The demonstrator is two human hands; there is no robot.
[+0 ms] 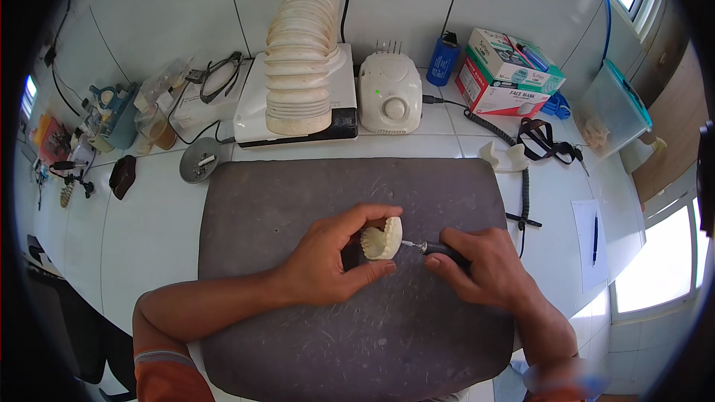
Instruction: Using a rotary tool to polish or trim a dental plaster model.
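Between the thumb and fingers of my left hand is a cream-coloured dental cast, its curved row of teeth facing left toward my palm. My right hand grips the dark body of a rotary handpiece. The pale bur at its tip points left and reaches the right side of the cast; whether it touches is too fine to make out. Both hands are above a worn dark grey mat that lies on the white tiled table.
Behind the mat stand a white unit with a ribbed hose, a handpiece control box and stacked face mask boxes. A round metal dish sits at the mat's far left corner. Paper with a pen lies at right.
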